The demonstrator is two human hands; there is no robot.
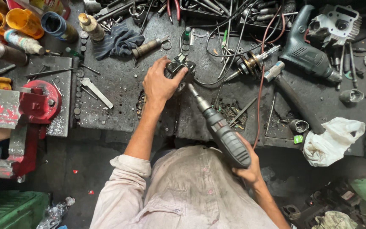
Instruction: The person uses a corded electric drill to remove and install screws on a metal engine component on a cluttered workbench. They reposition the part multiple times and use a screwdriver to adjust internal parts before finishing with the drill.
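The left hand (159, 85) presses down on a small dark metal part (178, 68) that sits on the grimy black tabletop (119, 85), near its middle. Its grip is clenched over the near side of the part, thumb and fingers wrapped about it, which pins it flat, apparently so that it cannot turn or slide under the tool. The right hand (246, 169) is closed around the butt of a long screwdriver with a ribbed black and grey handle (223, 135). Its steel shaft (192, 91) runs up and to the left, and the tip meets the part just beside the left thumb. The tool lies at a low slant, with the handle drawn back toward the person's chest; held this way, the push seems to go along the shaft into the part while the other hand resists it.

The part lies well in from the near edge of the tabletop, with bare surface all around it. A red bench vise (34, 104) stands at the far left. A crumpled dark blue rag (117, 42) lies beyond the left hand. A dark grey power drill (306, 51) and a hammer with a black handle (289, 93) lie to the right, well apart from the work. A white plastic bag (333, 140) rests at the right near edge.
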